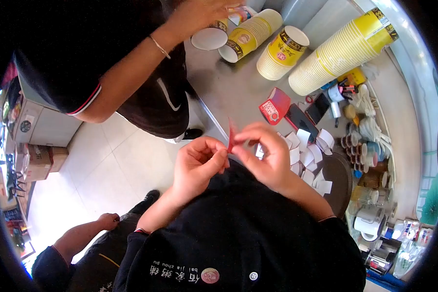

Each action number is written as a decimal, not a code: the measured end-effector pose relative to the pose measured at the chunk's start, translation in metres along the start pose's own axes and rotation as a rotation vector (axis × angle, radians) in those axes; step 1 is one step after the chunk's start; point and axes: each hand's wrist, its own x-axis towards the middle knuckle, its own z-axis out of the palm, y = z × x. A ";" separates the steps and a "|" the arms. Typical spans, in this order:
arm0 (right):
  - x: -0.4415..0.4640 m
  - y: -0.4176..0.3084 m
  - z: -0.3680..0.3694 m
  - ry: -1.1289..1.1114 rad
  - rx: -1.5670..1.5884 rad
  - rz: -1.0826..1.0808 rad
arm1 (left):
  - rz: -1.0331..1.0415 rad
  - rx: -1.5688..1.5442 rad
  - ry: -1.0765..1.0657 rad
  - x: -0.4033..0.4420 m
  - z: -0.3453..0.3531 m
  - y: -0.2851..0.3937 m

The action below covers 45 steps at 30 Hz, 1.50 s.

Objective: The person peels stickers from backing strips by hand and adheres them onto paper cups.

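A thin red paper label (230, 137) stands nearly edge-on between my two hands. My left hand (197, 165) pinches its lower edge between thumb and forefinger. From the other side, the thumb and fingertips of my right hand (264, 156) close on the label. On the counter beyond lies a stack of red labels (276, 105) with white print. Many curled white paper pieces (307, 155) are heaped just right of my right hand, partly over a dark round tray or stool top (339, 177).
Yellow paper cups (280, 53) and a long nested stack (343, 51) stand or lie on the metal counter (211, 82). Two phones (301, 119), ribbon-like rolls (353, 148) and a tape dispenser (372, 224) line the right. A co-worker's arm (136, 63) reaches over a cup; another person's hand (109, 221) is lower left.
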 end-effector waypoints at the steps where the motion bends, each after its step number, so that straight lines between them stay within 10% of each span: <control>1: 0.001 -0.006 0.000 -0.104 0.046 -0.019 | 0.007 0.071 0.039 0.000 0.002 0.000; 12: -0.006 0.006 -0.008 -0.085 0.252 0.378 | 0.140 0.448 0.111 0.000 -0.001 -0.012; 17: -0.002 0.053 -0.067 0.425 0.050 0.265 | 0.079 0.276 0.180 0.013 -0.016 -0.024; 23: 0.024 0.026 -0.075 0.499 0.122 0.174 | -0.597 0.211 -0.251 0.083 -0.005 -0.133; 32: 0.030 0.039 -0.062 0.379 0.153 0.082 | -0.033 1.326 0.133 0.170 0.045 -0.148; 43: 0.034 0.051 -0.055 0.370 0.173 0.086 | -0.101 1.335 0.226 0.179 0.040 -0.159; 45: 0.036 0.051 -0.051 0.419 0.223 0.059 | 0.182 1.266 0.364 0.176 0.024 -0.170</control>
